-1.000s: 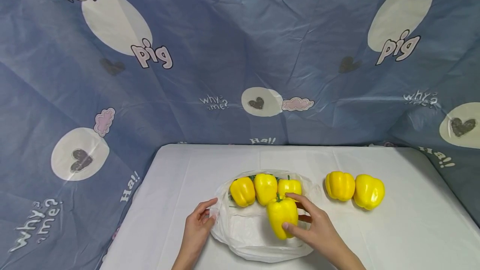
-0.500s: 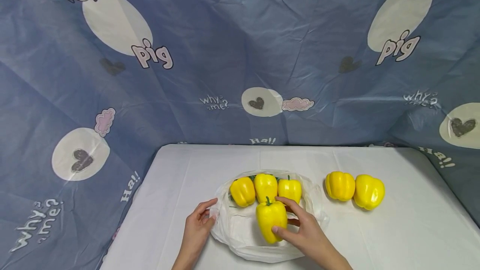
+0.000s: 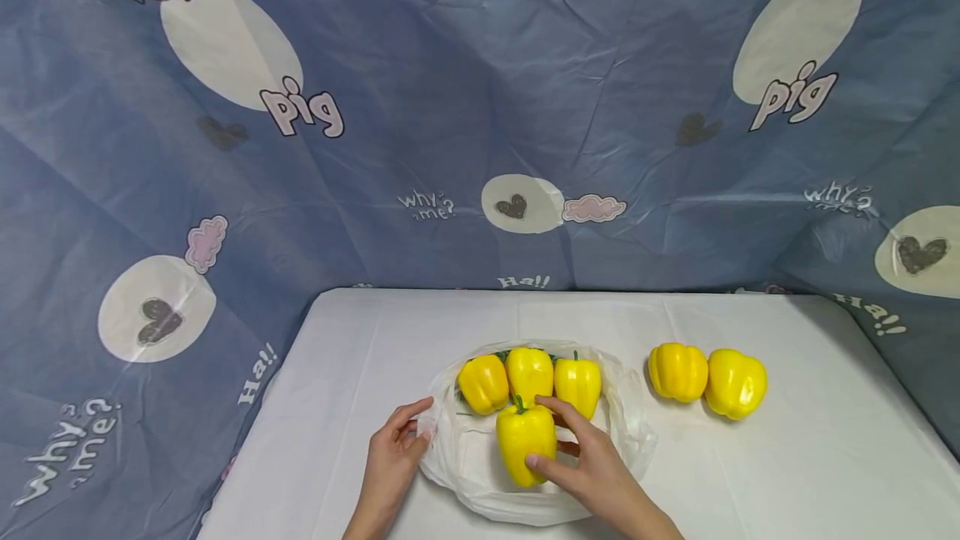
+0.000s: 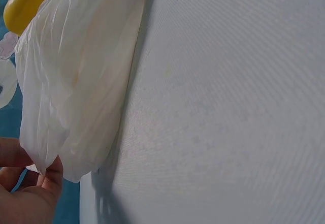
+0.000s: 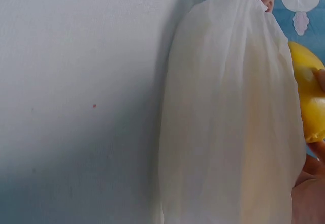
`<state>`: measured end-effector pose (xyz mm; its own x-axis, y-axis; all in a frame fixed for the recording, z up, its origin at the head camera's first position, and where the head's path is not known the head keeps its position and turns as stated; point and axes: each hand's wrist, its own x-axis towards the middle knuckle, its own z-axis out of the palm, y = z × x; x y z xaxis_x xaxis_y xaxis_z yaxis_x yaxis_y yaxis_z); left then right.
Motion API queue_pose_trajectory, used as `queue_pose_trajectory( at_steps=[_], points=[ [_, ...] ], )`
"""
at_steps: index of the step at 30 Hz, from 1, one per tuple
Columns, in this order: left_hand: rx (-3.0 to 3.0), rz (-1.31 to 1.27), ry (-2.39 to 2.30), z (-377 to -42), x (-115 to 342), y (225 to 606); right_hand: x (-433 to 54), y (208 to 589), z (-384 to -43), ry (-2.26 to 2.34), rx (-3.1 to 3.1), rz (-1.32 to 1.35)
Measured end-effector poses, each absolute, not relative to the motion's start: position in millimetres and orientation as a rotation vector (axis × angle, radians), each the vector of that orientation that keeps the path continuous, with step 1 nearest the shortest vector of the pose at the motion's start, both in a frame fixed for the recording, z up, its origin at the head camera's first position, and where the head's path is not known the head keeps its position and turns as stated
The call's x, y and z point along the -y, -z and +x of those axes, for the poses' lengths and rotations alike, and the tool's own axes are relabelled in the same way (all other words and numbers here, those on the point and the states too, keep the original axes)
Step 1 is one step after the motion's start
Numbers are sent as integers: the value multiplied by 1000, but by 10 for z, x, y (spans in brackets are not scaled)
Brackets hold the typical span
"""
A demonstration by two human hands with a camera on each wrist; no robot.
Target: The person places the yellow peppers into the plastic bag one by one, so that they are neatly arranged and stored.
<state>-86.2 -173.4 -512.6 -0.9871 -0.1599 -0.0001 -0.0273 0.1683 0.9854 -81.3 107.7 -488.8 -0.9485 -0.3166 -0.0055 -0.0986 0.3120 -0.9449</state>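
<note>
My right hand (image 3: 588, 461) grips a yellow bell pepper (image 3: 525, 444) with its green stem up, over the opening of a white plastic bag (image 3: 517, 509). In the right wrist view, that pepper (image 5: 307, 92) shows beyond the bag's side. The left hand (image 3: 395, 452) pinches the bag's left rim between thumb and fingers; in the left wrist view the thin plastic (image 4: 76, 82) hangs from this hand (image 4: 35, 188). Inside the bag, along its far side, sit three more yellow bell peppers: a left one (image 3: 483, 384), a middle one (image 3: 530, 372) and a right one (image 3: 577, 386).
Two yellow bell peppers, one (image 3: 678, 372) touching the other (image 3: 737, 383), lie on the white table (image 3: 787, 473) to the right of the bag. A blue printed cloth (image 3: 480, 107) hangs behind the table and along its sides.
My right hand has carried the held pepper leftward and slightly nearer to me across the bag's opening. The left hand keeps its place on the rim.
</note>
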Motion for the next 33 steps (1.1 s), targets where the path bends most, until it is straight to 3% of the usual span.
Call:
queue_pose_trajectory(
  at_steps=[18, 33],
  points=[
    [2308, 166, 1959, -867, 1740, 5145, -934, 5028, -857, 1747, -2295, -510],
    [2326, 213, 1976, -873, 1753, 5131, -791, 5054, -891, 1683, -2249, -394]
  ],
)
